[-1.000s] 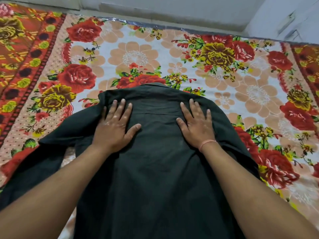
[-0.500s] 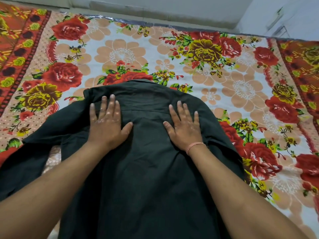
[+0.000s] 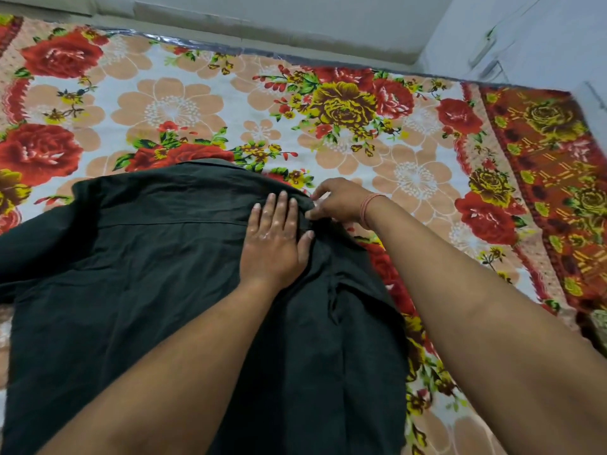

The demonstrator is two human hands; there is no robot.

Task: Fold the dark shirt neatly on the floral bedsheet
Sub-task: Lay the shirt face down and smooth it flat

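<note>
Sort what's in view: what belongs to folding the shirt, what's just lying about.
In the job: dark shirt; floral bedsheet; left hand, pressing flat on the shirt; right hand, pinching its shoulder edge.
Just there: wall; cupboard; thread on the right wrist.

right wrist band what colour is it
The wrist band is pinkish orange; the head view shows it.

We lose the dark shirt (image 3: 147,274) past the left and bottom edges, one sleeve and the hem cut off, and our forearms (image 3: 180,372) cover much of its lower part. The right grip (image 3: 338,200) curls its fingertips at the shirt's shoulder edge, hiding how much cloth they pinch. The floral bedsheet (image 3: 410,192) runs out of frame on both sides.
</note>
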